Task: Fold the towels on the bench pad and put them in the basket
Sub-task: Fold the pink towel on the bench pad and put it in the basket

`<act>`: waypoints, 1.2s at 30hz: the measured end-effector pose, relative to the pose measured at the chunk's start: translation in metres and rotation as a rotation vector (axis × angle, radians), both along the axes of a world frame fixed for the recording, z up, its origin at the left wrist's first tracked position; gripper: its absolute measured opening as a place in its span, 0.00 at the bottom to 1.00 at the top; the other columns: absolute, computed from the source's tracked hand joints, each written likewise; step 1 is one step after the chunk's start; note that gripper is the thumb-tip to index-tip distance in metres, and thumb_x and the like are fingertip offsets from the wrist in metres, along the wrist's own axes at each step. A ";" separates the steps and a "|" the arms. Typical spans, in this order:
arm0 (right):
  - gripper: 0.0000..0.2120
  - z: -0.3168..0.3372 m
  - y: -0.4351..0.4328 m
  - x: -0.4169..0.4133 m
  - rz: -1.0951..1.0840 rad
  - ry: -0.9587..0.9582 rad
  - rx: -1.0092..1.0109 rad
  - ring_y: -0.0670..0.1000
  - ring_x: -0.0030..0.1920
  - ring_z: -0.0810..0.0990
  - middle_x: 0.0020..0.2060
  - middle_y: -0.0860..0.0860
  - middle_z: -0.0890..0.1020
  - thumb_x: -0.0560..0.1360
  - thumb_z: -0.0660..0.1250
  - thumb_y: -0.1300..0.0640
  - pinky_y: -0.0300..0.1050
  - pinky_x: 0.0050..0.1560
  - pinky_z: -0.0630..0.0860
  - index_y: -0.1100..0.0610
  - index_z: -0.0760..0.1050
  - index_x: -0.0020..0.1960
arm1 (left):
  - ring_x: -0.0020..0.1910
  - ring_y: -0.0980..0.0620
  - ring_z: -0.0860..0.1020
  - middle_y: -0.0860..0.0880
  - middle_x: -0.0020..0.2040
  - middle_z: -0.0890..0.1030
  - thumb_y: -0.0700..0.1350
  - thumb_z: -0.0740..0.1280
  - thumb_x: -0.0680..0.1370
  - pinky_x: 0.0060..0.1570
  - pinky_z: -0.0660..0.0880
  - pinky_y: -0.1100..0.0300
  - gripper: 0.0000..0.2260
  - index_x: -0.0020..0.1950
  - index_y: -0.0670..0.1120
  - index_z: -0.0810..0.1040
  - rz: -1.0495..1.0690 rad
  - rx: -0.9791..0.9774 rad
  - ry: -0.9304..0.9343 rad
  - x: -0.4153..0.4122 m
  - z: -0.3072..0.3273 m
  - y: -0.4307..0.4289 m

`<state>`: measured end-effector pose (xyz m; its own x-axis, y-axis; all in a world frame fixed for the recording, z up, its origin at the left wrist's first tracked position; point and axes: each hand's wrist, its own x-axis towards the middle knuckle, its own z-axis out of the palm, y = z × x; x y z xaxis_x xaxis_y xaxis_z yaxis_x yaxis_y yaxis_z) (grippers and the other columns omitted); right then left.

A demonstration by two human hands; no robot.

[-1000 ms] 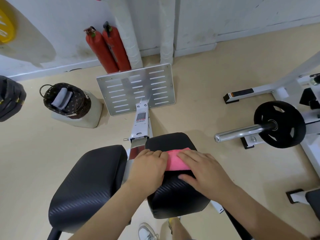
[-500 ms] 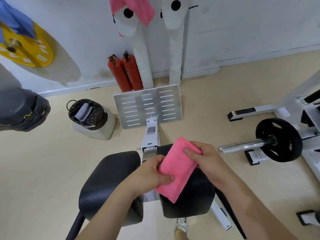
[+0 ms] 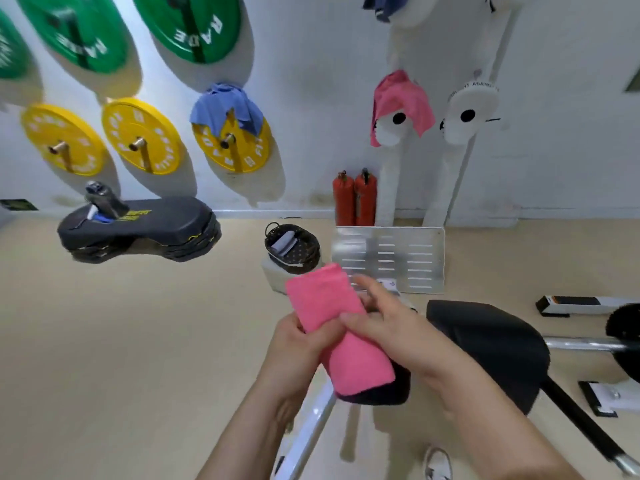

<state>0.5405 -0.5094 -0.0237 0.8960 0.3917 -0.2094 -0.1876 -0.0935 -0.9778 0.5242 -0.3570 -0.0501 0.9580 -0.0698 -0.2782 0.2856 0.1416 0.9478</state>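
Pink towel (image 3: 356,365) light, soft, floppy; folds will likely slip open. Your left hand (image 3: 301,344) grips its middle, right hand (image 3: 398,327) pinches edge. Hold across layers for carry to basket (image 3: 300,262).

Your beige floor (image 3: 138,341) bears the black padded bench (image 3: 491,344); near its far edge, a dark woven basket (image 3: 301,259) tops a white block (image 3: 272,275).
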 end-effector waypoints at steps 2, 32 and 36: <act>0.18 0.006 0.053 -0.031 0.057 -0.097 -0.051 0.38 0.51 0.80 0.53 0.42 0.80 0.76 0.68 0.54 0.37 0.50 0.79 0.34 0.70 0.58 | 0.52 0.37 0.81 0.38 0.49 0.84 0.39 0.74 0.67 0.47 0.79 0.53 0.15 0.53 0.38 0.81 0.132 -0.059 -0.038 -0.029 0.008 0.053; 0.18 -0.002 0.430 0.124 0.361 -0.120 -0.072 0.46 0.39 0.74 0.42 0.48 0.78 0.65 0.77 0.54 0.46 0.40 0.74 0.47 0.74 0.51 | 0.41 0.55 0.79 0.49 0.46 0.79 0.29 0.76 0.60 0.39 0.78 0.59 0.28 0.50 0.56 0.80 -0.024 0.393 -0.254 0.103 0.062 0.479; 0.15 -0.003 0.443 0.179 0.289 -0.073 -0.047 0.45 0.39 0.75 0.39 0.47 0.78 0.71 0.74 0.61 0.41 0.41 0.72 0.55 0.78 0.56 | 0.42 0.56 0.78 0.54 0.44 0.79 0.38 0.79 0.60 0.45 0.76 0.62 0.27 0.53 0.59 0.79 -0.183 0.571 -0.331 0.177 0.062 0.474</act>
